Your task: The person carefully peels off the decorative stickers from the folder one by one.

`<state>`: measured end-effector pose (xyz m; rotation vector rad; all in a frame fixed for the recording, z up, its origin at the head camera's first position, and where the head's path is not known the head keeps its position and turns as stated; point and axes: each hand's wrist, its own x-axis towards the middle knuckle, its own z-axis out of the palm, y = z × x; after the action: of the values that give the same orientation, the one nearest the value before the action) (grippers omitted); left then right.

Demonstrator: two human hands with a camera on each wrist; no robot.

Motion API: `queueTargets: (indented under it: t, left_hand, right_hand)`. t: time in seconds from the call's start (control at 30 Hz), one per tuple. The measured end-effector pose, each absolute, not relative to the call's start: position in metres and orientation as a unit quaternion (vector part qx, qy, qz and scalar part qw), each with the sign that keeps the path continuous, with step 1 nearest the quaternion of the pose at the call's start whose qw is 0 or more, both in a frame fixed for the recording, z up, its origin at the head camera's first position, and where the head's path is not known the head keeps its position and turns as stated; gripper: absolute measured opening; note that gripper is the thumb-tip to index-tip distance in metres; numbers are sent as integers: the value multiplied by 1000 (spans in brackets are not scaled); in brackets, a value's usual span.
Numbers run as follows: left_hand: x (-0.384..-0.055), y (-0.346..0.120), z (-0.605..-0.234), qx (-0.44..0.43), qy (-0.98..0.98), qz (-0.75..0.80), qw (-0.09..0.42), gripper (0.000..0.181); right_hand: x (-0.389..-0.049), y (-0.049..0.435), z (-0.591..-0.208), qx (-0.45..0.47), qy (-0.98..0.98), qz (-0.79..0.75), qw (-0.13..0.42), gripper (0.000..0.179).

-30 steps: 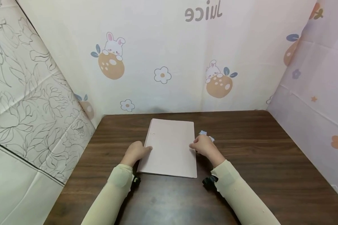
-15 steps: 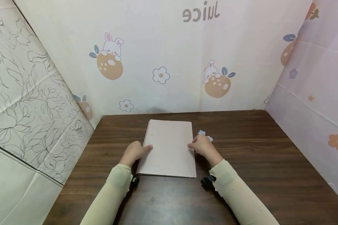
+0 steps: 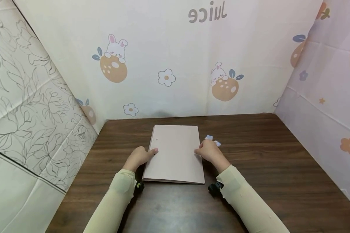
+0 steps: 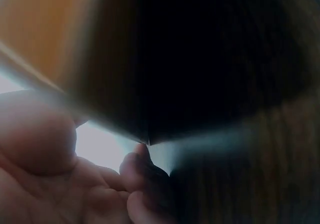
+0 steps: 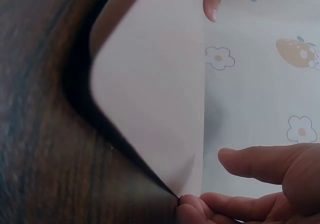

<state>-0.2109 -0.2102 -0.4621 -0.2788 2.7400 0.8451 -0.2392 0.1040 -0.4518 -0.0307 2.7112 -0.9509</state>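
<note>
1. The pale folder [image 3: 176, 161] lies at the centre of the head view, on the dark wooden desk [image 3: 280, 174], its lower edge showing a thin dark line.
2. The left hand [image 3: 139, 157] pinches the folder's left side, thumb over the cover, fingertips at the edge.
3. The right hand [image 3: 211, 151] has curled fingertips touching the folder's right edge; its thumb stands apart from them, and whether it grips I cannot tell.
4. Two small blue-and-white pieces [image 3: 209, 137] sit just above the right hand, partly hidden by it.
5. Pale sleeves [image 3: 113, 197] enter from the bottom of the frame.
6. A backdrop [image 3: 186, 48] printed with rabbits and flowers fills the top.
</note>
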Motion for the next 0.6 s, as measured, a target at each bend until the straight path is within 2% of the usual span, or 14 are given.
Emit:
queueTargets:
  t: [0.2, 0.37, 0.43, 0.6]
  left_hand:
    - [-213, -212, -463, -95, 922, 340, 160, 94]
    - [-214, -211, -462, -101, 887, 407, 194, 107]
    - [-215, -210, -463, -94, 875, 430, 201, 101]
    - [-218, -208, -465, -78, 833, 509, 200, 59]
  right_hand:
    - [-237, 101, -451, -15, 939, -319, 130, 34]
    - [-235, 99, -449, -33, 945, -298, 134, 38]
    - [-235, 99, -449, -40, 950, -283, 128, 37]
    - [-233, 98, -451, -53, 959, -256, 109, 34]
